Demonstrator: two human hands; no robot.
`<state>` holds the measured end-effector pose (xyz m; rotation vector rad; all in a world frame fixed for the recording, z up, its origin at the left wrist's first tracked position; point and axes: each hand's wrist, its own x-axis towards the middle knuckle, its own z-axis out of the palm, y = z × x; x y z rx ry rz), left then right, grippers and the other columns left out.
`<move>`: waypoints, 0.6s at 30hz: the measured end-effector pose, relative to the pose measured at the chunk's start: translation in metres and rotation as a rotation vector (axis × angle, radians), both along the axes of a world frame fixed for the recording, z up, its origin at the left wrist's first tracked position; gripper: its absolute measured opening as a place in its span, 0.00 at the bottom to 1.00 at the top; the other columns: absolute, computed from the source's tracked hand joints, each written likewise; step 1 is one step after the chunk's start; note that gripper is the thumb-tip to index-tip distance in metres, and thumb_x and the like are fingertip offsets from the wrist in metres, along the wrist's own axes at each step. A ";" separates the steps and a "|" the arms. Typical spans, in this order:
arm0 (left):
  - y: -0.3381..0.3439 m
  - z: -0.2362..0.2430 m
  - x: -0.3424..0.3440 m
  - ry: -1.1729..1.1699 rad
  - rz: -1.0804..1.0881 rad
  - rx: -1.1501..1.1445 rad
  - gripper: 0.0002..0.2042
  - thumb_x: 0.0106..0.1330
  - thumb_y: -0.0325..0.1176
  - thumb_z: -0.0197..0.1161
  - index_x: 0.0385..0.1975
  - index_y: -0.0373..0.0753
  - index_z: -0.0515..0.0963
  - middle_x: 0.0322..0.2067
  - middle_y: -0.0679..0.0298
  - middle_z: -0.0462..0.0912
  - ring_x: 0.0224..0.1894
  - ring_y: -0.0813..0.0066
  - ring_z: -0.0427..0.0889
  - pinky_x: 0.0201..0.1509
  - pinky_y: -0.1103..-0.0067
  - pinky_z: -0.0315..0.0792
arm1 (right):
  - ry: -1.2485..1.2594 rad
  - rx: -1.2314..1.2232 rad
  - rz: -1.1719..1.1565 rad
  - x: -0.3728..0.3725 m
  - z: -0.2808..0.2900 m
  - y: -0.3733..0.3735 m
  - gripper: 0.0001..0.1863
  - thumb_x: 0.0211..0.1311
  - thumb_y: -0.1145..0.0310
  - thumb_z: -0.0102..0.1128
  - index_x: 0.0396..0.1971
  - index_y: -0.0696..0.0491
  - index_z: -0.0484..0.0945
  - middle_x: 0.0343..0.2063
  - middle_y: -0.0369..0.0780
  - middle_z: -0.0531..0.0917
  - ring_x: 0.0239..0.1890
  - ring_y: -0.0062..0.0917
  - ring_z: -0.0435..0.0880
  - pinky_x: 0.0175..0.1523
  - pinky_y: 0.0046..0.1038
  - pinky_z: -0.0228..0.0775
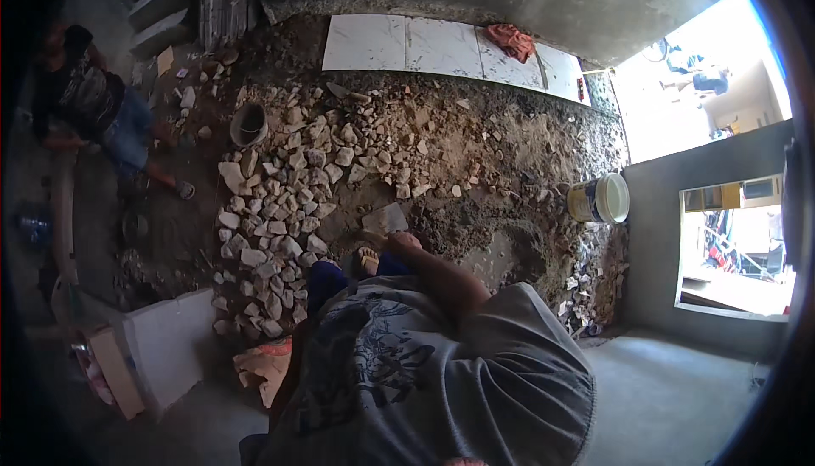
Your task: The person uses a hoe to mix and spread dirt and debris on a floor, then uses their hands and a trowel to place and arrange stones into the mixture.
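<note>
My right hand reaches down in front of me, its fingers closed round what looks like a trowel with a flat grey blade. The blade lies low over the wet ground, close to my sandalled foot. Just right of the hand spreads a patch of wet grey mortar. Broken stones are heaped to the left of it. My left hand does not show; that arm is mostly hidden by my shirt.
White marbled tiles line the far wall, a red cloth on them. A bucket stands beyond the stones; a white bucket lies tipped at right. Another trowel rests on the rubble. A person is at far left.
</note>
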<state>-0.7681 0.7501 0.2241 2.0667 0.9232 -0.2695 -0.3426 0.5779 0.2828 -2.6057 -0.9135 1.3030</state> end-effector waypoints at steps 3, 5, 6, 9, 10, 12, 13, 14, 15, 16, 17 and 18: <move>0.004 0.004 0.006 0.005 -0.032 -0.005 0.14 0.61 0.38 0.55 0.43 0.40 0.79 0.43 0.51 0.81 0.47 0.51 0.79 0.50 0.62 0.72 | 0.005 0.007 -0.102 0.002 -0.016 -0.007 0.16 0.60 0.62 0.52 0.43 0.53 0.82 0.43 0.46 0.84 0.47 0.39 0.83 0.50 0.41 0.75; 0.006 0.002 0.005 0.005 -0.038 -0.003 0.14 0.61 0.38 0.55 0.43 0.40 0.79 0.43 0.51 0.81 0.47 0.51 0.79 0.50 0.62 0.72 | 0.006 0.002 -0.121 0.000 -0.011 -0.001 0.17 0.60 0.62 0.52 0.43 0.53 0.82 0.43 0.46 0.83 0.47 0.40 0.83 0.51 0.41 0.75; 0.006 0.001 0.002 0.010 -0.032 -0.002 0.14 0.61 0.38 0.55 0.43 0.40 0.79 0.43 0.51 0.81 0.47 0.51 0.79 0.50 0.62 0.72 | 0.020 -0.018 -0.120 -0.001 -0.002 0.003 0.17 0.59 0.62 0.52 0.43 0.53 0.82 0.44 0.46 0.83 0.47 0.40 0.83 0.51 0.41 0.75; 0.009 0.001 0.005 0.011 -0.038 -0.006 0.14 0.61 0.37 0.55 0.44 0.40 0.79 0.43 0.51 0.81 0.47 0.51 0.79 0.50 0.62 0.72 | 0.023 -0.030 -0.123 0.000 0.004 0.004 0.17 0.59 0.62 0.52 0.43 0.53 0.83 0.43 0.45 0.84 0.47 0.40 0.83 0.51 0.40 0.75; 0.009 0.001 0.005 0.007 -0.041 -0.007 0.14 0.61 0.37 0.55 0.44 0.40 0.79 0.43 0.51 0.81 0.47 0.51 0.79 0.50 0.62 0.72 | 0.017 -0.020 -0.119 0.000 0.005 0.004 0.16 0.59 0.62 0.53 0.42 0.53 0.83 0.43 0.45 0.84 0.47 0.39 0.83 0.51 0.40 0.75; 0.010 0.001 0.006 0.005 -0.048 -0.006 0.14 0.61 0.37 0.55 0.44 0.40 0.79 0.43 0.51 0.81 0.47 0.51 0.79 0.50 0.62 0.72 | 0.024 -0.018 -0.120 0.001 0.006 0.002 0.16 0.59 0.62 0.53 0.42 0.53 0.83 0.42 0.45 0.84 0.46 0.39 0.83 0.50 0.40 0.75; 0.010 0.001 0.006 0.002 -0.046 -0.007 0.14 0.61 0.37 0.55 0.44 0.40 0.79 0.43 0.51 0.81 0.47 0.51 0.79 0.50 0.62 0.72 | 0.030 -0.013 -0.119 0.002 0.007 0.004 0.16 0.59 0.62 0.53 0.41 0.52 0.83 0.41 0.46 0.84 0.46 0.38 0.84 0.50 0.40 0.75; 0.011 0.001 0.006 0.001 -0.050 -0.007 0.14 0.61 0.37 0.55 0.44 0.40 0.79 0.43 0.51 0.81 0.47 0.52 0.79 0.51 0.62 0.72 | 0.032 -0.010 -0.113 0.002 0.009 0.005 0.16 0.59 0.62 0.53 0.41 0.52 0.83 0.41 0.46 0.84 0.46 0.38 0.84 0.50 0.40 0.75; 0.011 0.001 0.005 0.000 -0.052 -0.006 0.14 0.61 0.37 0.55 0.44 0.41 0.79 0.43 0.51 0.81 0.47 0.52 0.79 0.51 0.62 0.72 | 0.052 -0.039 -0.126 0.003 0.011 0.006 0.15 0.59 0.63 0.53 0.42 0.52 0.83 0.44 0.45 0.83 0.49 0.39 0.82 0.52 0.40 0.75; 0.010 0.000 0.005 -0.003 -0.053 -0.006 0.14 0.61 0.37 0.55 0.44 0.41 0.79 0.43 0.51 0.81 0.47 0.52 0.79 0.51 0.63 0.72 | 0.070 -0.069 -0.137 0.003 0.013 0.006 0.15 0.59 0.64 0.53 0.43 0.51 0.83 0.48 0.44 0.82 0.52 0.39 0.81 0.54 0.41 0.75; 0.009 0.000 0.004 -0.006 -0.053 -0.005 0.14 0.61 0.37 0.55 0.44 0.41 0.79 0.43 0.51 0.81 0.47 0.52 0.79 0.51 0.63 0.72 | 0.073 -0.066 -0.128 0.003 0.014 0.006 0.15 0.59 0.64 0.53 0.43 0.51 0.83 0.48 0.44 0.82 0.52 0.39 0.81 0.54 0.41 0.75; 0.008 0.000 0.002 -0.008 -0.052 -0.004 0.14 0.61 0.37 0.56 0.44 0.41 0.79 0.43 0.51 0.81 0.48 0.52 0.79 0.51 0.63 0.72 | 0.060 -0.059 -0.078 0.002 0.016 0.006 0.15 0.59 0.64 0.53 0.43 0.51 0.83 0.47 0.44 0.82 0.51 0.39 0.81 0.53 0.41 0.75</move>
